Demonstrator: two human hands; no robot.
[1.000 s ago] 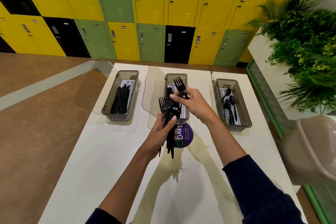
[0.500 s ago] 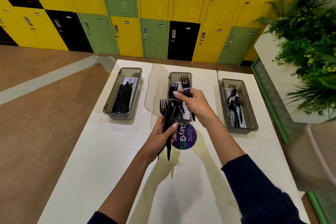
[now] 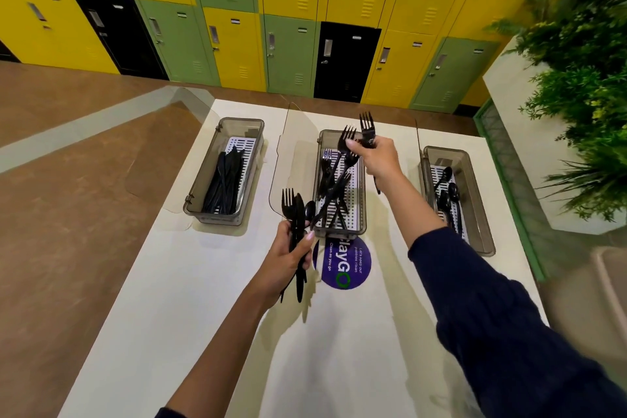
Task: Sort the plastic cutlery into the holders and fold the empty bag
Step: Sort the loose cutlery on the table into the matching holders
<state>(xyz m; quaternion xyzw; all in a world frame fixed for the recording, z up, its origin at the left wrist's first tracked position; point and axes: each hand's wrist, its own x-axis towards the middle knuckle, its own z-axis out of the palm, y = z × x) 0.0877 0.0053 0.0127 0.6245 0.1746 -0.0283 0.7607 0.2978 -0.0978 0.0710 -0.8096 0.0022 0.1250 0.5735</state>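
Three smoky plastic holders stand in a row on the white table [image 3: 190,299]. The left holder [image 3: 198,210] has black knives, the middle holder [image 3: 362,214] black forks, the right holder [image 3: 480,214] black spoons. My left hand [image 3: 288,265] grips a bundle of black cutlery [image 3: 295,217] in front of the middle holder; a fork and a spoon show in it. My right hand [image 3: 378,159] holds black forks [image 3: 366,127] above the far end of the middle holder. No bag is in view.
A round purple sticker [image 3: 349,265] lies on the table before the middle holder. Clear lids [image 3: 291,153] stand open beside the holders. A planter with green plants [image 3: 576,95] borders the right side. Lockers [image 3: 295,10] line the far wall.
My right hand has risen and moved away from the left-hand bundle toward the far end of the middle holder, carrying forks. The left hand has stayed roughly where it was.
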